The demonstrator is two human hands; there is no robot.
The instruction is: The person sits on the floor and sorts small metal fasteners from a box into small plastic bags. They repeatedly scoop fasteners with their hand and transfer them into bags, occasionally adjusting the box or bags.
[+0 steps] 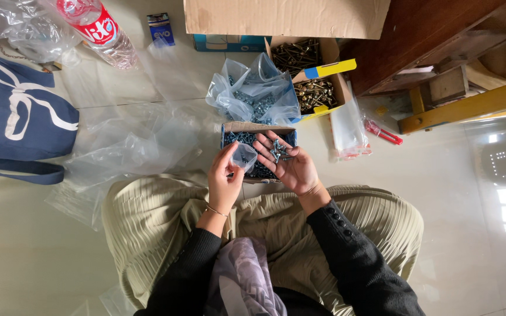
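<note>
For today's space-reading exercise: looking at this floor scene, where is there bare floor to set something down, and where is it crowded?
Bare tiled floor lies to the person's right, bordered by the yellow wooden frame above and the knee. A smaller patch lies to the left, below the navy bag. Crowded: ahead, around the open screw box, the plastic bag of screws, the plastic sheeting and both hands.

Small bag [244, 155] – clear, glossy plastic film; screws [278, 150] – dull grey metal; floor [452, 193] – smooth, glossy tile; box [232, 127] – matt cardboard.

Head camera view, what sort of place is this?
Probably a home or small workshop floor used for packing hardware: glossy floor tiles, open boxes of screws, loose plastic bags, wooden furniture alongside.
</note>
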